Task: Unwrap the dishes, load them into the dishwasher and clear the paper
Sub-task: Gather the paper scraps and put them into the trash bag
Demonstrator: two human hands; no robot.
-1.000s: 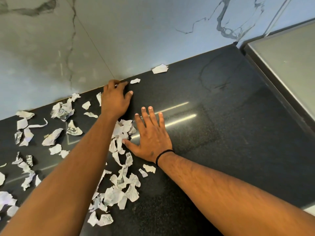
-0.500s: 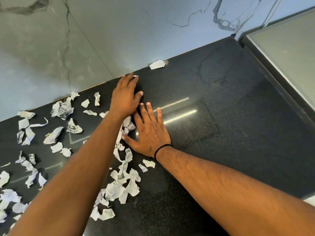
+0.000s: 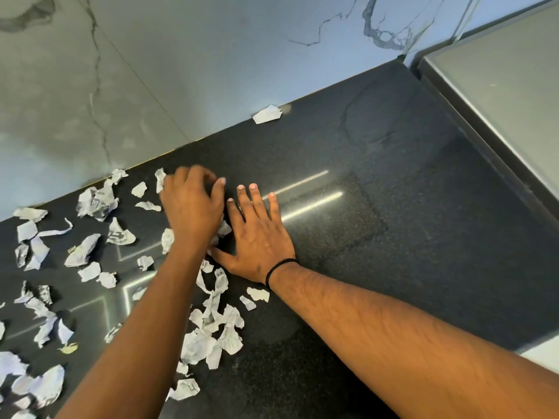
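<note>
Torn white paper scraps [image 3: 211, 334] are strewn over the black speckled stone worktop [image 3: 393, 237]. Beside them, the right hand [image 3: 257, 240] is laid flat, fingers [image 3: 255, 198] spread; the left hand [image 3: 190, 207] is blurred, fingers curled over scraps.

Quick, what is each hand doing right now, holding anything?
Left hand: blurred, fingers curled over paper scraps; whether it holds any cannot be told.
Right hand: open, flat on the black counter, holding nothing.

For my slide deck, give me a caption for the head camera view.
Left hand and right hand gather torn paper scraps on a black countertop.
</note>
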